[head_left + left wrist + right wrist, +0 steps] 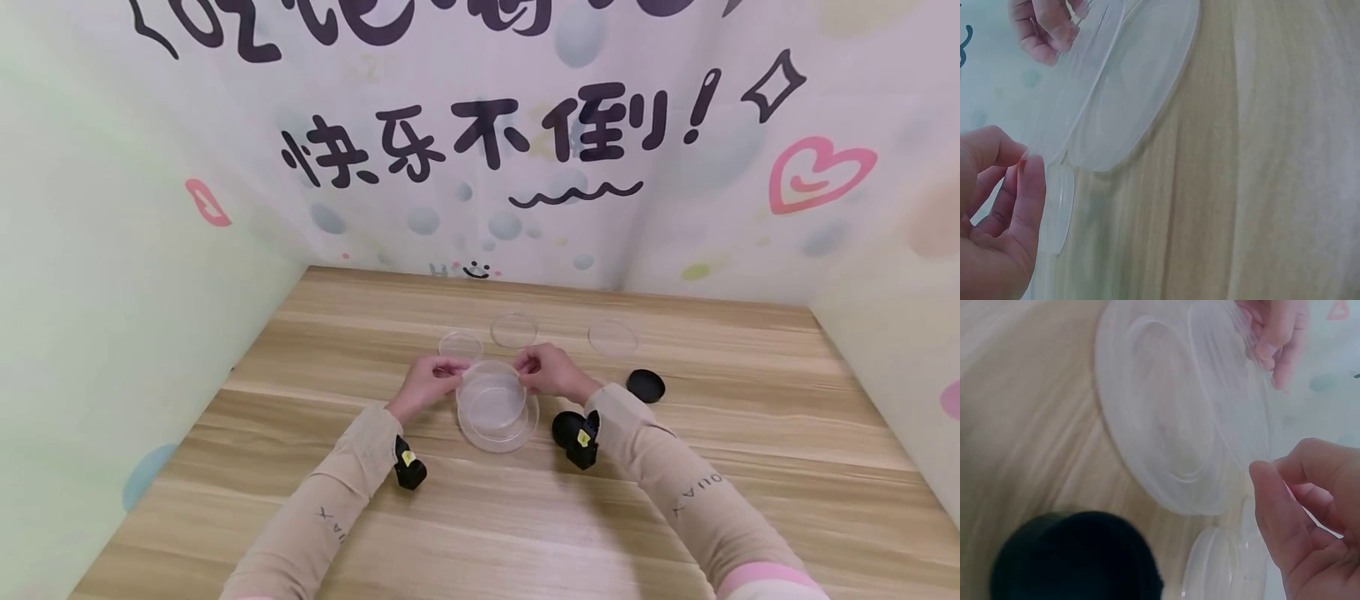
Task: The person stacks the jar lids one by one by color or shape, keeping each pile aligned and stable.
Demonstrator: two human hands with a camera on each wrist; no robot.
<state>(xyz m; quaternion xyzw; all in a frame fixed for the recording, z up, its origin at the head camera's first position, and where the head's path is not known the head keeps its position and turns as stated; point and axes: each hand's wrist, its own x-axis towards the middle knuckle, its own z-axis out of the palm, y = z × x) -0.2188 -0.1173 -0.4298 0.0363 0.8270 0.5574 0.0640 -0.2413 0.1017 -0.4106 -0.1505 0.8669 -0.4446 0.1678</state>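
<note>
Both hands hold a clear round plastic dish [491,379] tilted up over a larger clear round dish [498,446] that lies flat on the table. My left hand [432,381] pinches its left edge between thumb and finger. At the opposite edge, my right hand [551,372] pinches it the same way. In the left wrist view, the raised dish [1079,81] leans with its lower side by the rim of the larger dish [1147,69]. The right wrist view shows a round outline inside the larger dish [1122,406].
Behind the hands lie a small clear dish [457,340], another clear dish [514,328] and a third clear dish [612,337]. A black round shallow piece [646,385] lies right of the right hand. A second black round piece [565,427] sits by the right wrist camera [583,446].
</note>
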